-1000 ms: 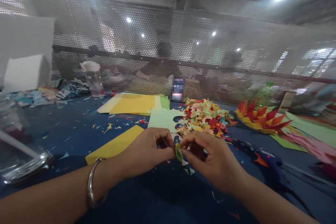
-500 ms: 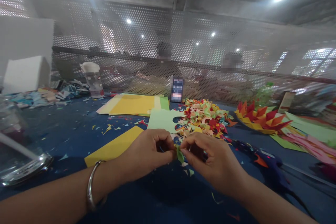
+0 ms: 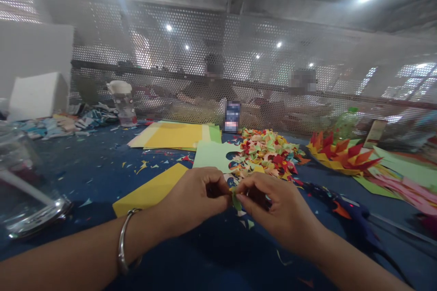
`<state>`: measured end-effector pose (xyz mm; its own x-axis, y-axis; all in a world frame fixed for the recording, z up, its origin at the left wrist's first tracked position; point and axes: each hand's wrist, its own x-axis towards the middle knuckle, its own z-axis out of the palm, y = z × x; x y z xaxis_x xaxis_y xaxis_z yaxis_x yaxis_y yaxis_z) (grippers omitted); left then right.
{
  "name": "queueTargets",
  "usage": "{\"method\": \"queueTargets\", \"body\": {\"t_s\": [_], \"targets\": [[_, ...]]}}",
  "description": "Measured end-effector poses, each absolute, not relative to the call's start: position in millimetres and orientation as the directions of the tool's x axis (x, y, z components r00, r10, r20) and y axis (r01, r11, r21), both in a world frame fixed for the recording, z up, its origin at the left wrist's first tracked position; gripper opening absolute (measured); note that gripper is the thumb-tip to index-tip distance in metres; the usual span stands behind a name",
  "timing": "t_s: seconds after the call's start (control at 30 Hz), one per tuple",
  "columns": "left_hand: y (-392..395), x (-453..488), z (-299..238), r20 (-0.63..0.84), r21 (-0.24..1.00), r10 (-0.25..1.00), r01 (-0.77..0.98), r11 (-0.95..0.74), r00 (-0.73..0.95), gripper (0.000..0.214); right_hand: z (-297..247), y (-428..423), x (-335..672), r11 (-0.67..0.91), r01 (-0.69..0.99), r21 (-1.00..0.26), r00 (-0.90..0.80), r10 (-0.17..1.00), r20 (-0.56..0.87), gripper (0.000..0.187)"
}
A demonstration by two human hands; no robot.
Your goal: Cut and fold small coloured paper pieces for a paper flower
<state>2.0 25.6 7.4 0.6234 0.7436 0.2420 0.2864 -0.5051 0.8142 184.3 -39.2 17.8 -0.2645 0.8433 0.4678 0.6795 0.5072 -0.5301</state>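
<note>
Between my two hands is a small green paper piece (image 3: 236,201) with a bit of yellow at its top. My left hand (image 3: 200,195), a silver bangle at its wrist, pinches it from the left with thumb and forefinger. From the other side my right hand (image 3: 273,202) pinches the same piece, its thumb against the green part. Just beyond my fingers lies a pale green sheet (image 3: 211,157) with rounded notches cut in its right edge. A heap of small multicoloured paper pieces (image 3: 269,152) spreads beside it. Part of a yellow sheet (image 3: 153,191) is hidden behind my left hand.
A glue gun (image 3: 355,218) with its cord lies at right, near a red, orange and yellow paper flower (image 3: 344,154). Stacked yellow sheets (image 3: 174,135), a phone (image 3: 232,117) and a lidded cup (image 3: 124,104) stand toward the perforated screen. A clear container (image 3: 20,159) is at far left.
My hands keep their pinch on the green paper piece, with only a slight shift of the fingers. The whole view has moved a little, so things appear slightly farther right.
</note>
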Motion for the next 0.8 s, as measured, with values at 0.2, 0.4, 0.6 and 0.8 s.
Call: {"method": "queueTargets", "body": {"t_s": [0.2,0.4,0.6,0.8], "targets": [[27.4,0.9,6.6,0.244,0.827,0.763,0.282,-0.486,0.598,0.005,18.0,-38.3,184.7,0.522,0.651,-0.551,-0.263,0.836,0.481,0.008],[23.9,1.9,12.8,0.37,0.729,0.75,0.329,-0.6,0.549,0.005,16.2,-40.2,186.6,0.517,0.673,-0.53,-0.224,0.825,0.519,0.013],[22.7,1.3,16.0,0.442,0.657,0.727,0.361,-0.661,0.526,0.007,19.0,-39.2,185.6,0.534,0.698,-0.477,-0.271,0.814,0.515,0.009],[20.2,1.7,14.9,0.486,0.606,0.708,0.386,-0.695,0.513,0.008,19.4,-39.7,184.9,0.553,0.701,-0.45,-0.289,0.797,0.53,0.01]]}}
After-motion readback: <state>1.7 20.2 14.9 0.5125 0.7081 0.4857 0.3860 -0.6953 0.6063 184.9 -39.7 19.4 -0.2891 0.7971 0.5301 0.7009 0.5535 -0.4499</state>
